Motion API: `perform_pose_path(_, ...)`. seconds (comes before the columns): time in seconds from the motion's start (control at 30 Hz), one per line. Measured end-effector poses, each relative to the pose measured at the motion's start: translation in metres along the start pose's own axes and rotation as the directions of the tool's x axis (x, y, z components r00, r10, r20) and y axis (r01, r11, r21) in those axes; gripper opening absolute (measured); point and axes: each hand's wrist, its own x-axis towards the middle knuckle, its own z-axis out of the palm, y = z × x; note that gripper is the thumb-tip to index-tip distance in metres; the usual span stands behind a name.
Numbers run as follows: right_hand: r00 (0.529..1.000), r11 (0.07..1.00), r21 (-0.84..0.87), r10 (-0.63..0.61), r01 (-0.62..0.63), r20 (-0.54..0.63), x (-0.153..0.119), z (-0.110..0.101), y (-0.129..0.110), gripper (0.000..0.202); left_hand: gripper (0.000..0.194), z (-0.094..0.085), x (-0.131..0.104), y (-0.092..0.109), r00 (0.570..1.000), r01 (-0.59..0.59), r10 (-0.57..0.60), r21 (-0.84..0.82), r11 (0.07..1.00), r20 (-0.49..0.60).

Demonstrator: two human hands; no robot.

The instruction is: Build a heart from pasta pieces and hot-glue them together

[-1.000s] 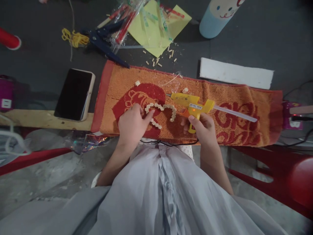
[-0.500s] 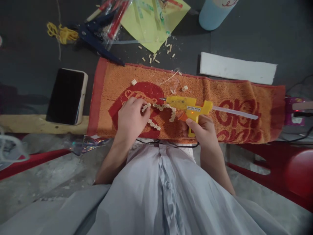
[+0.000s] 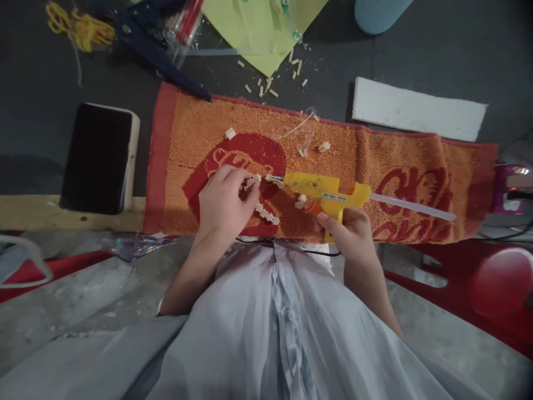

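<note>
My right hand [image 3: 348, 229] is closed around the handle of a yellow glue gun [image 3: 312, 184], a thumb near its orange trigger. A long translucent glue stick [image 3: 412, 206] sticks out of the gun's back. The nozzle points left, close to my left hand [image 3: 228, 201], whose fingers pinch a chain of small pale wooden pieces [image 3: 252, 181]. Another pale strip [image 3: 266, 214] slants down below those fingertips. More of the wooden chain [image 3: 300, 201] shows under the gun, partly covered by it. All of this is over an orange and red towel [image 3: 191, 122].
A phone [image 3: 100, 158] lies left of the towel. Dark blue cutters [image 3: 166, 64], yellow string [image 3: 89, 30] and a yellow-green sheet [image 3: 266, 55] are at the back. Small cut sticks [image 3: 268, 86] lie scattered. A white board [image 3: 418, 110] and a blue cup [image 3: 378, 14] stand farther right.
The glue gun's nozzle has come down onto the chain near my left fingers, and its body now covers more of the chain. My left hand keeps its pinch. The whole view has shifted slightly.
</note>
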Motion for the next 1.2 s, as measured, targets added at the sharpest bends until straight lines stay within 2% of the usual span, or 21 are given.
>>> perform_pose_path(0.17, 0.999, 0.999, -0.015, 0.041, -0.041, 0.001, -0.004, 0.002, 0.006, 0.038, 0.012, 0.001, -0.001, -0.005, 1.0, -0.023, 0.022, -0.042, 0.999, -0.012)
perform_pose_path(0.37, 0.999, 0.999, -0.001, 0.048, -0.048, 0.011, -0.006, 0.012, 0.005, 0.03, 0.013, 0.0, -0.001, -0.008, 1.0, -0.025, 0.024, -0.085, 0.996, -0.008)
perform_pose_path(0.57, 0.998, 0.998, -0.048, 0.053, -0.051, 0.032, -0.003, 0.017, 0.0, 0.045, 0.014, 0.0, -0.001, -0.01, 1.0, -0.028, 0.028, -0.124, 0.992, -0.002)
perform_pose_path(0.93, 0.999, 0.992, -0.115, 0.048, -0.048, -0.001, -0.007, 0.014, 0.0, 0.035, 0.017, 0.001, -0.002, -0.013, 0.999, -0.049, 0.048, -0.148, 0.988, -0.008)
perform_pose_path(1.2, 0.998, 0.986, -0.156, 0.065, -0.063, 0.008, -0.005, 0.017, -0.001, 0.036, 0.017, 0.001, -0.001, -0.014, 0.999, -0.053, 0.053, -0.153, 0.987, -0.001)
